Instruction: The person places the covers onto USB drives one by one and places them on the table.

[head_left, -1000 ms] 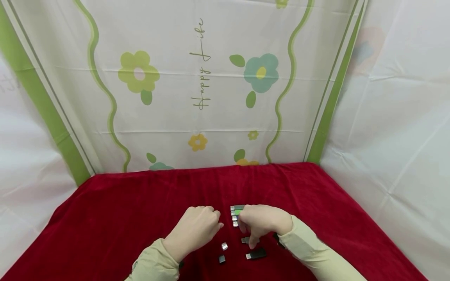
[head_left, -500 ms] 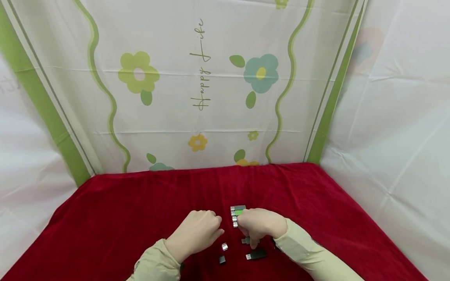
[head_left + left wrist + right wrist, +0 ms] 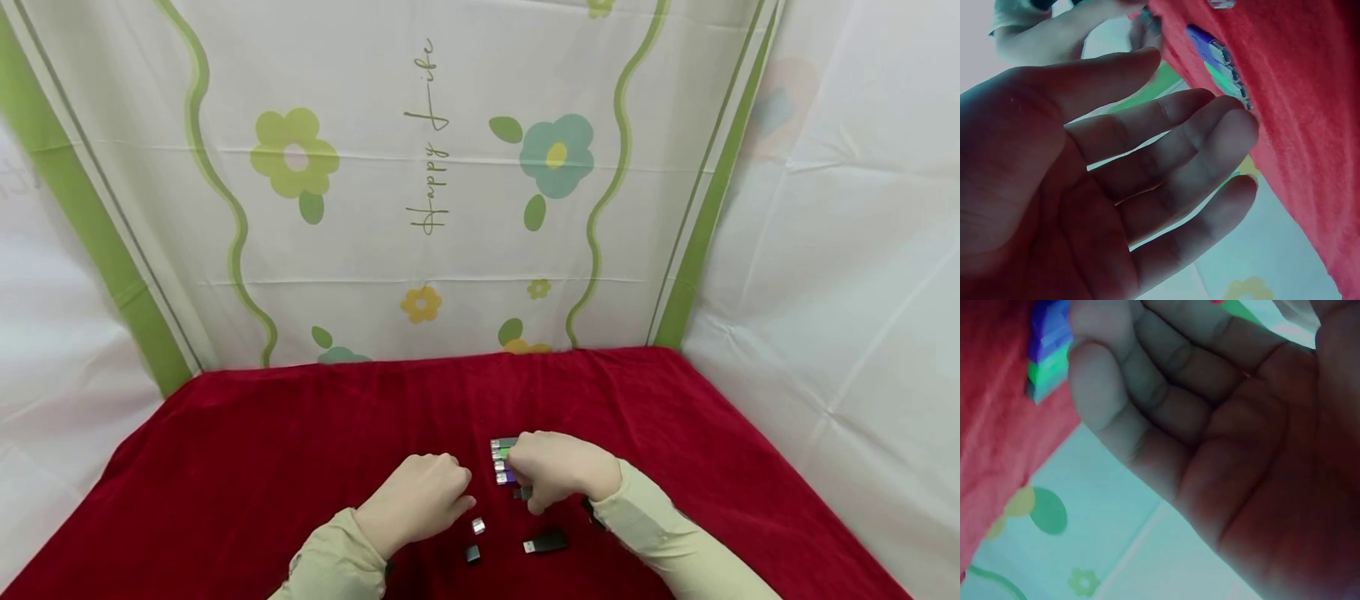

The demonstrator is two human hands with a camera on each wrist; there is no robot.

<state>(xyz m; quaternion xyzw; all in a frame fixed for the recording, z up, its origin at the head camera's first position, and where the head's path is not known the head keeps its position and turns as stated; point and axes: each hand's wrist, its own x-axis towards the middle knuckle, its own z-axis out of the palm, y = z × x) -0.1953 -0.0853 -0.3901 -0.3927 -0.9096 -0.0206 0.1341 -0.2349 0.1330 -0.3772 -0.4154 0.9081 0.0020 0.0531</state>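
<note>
My right hand [image 3: 562,467] pinches a dark grey USB stick [image 3: 522,493] between thumb and fingers, close in front of a row of USB sticks. Most of the held stick is hidden by the hand; its end shows in the head view. The row holds a grey stick [image 3: 506,443], a green one [image 3: 505,453] and purple-blue ones [image 3: 1050,328], their shiny ends lined up to the left. My left hand [image 3: 420,500] hovers left of the row with loosely bent fingers and nothing in it, as the left wrist view shows.
A black USB stick [image 3: 551,542] lies nearest the front, its metal plug to the left. Left of it are a clear shiny cap [image 3: 478,526] and a small dark cap [image 3: 472,553]. Red cloth [image 3: 300,450] covers the table; a printed curtain [image 3: 360,250] stands behind.
The right hand has slid the dark grey USB stick away from the black one, up toward the row. The left hand has shifted slightly toward the front.
</note>
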